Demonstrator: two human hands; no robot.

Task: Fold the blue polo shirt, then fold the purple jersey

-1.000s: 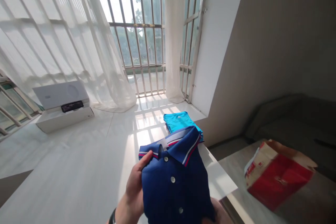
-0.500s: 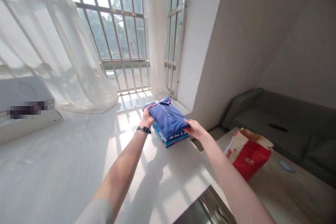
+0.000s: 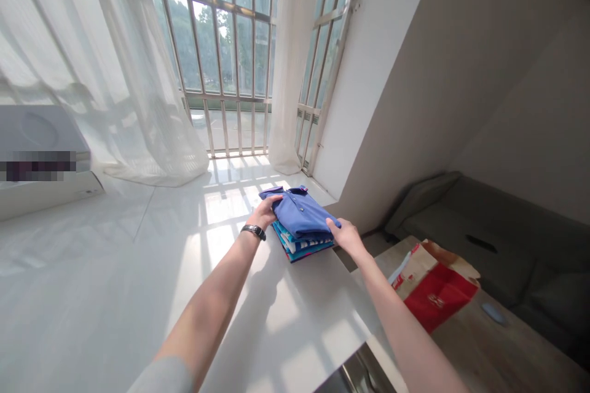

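A folded blue polo shirt (image 3: 304,215) with a buttoned placket lies on top of a stack of folded clothes (image 3: 306,249) in bright blue and white. My left hand (image 3: 265,212), with a black-strapped watch on its wrist, grips the shirt's left side near the collar, thumb on top. On the opposite edge, my right hand (image 3: 345,234) pinches the shirt's lower right corner between thumb and fingers. The fingers beneath the cloth are partly hidden. The stack rests on a white sunlit surface (image 3: 175,282) below the barred window.
At the left stands a white box (image 3: 50,190) beside a sheer curtain (image 3: 138,104). A red and tan paper bag (image 3: 437,288) sits on a lower table (image 3: 465,356) to the right, near a grey sofa (image 3: 437,215). A dark metal-edged opening (image 3: 359,374) is at the bottom.
The blue polo shirt has come down and lies flatter on the stack, with both hands still on it. The camera view has shifted slightly.
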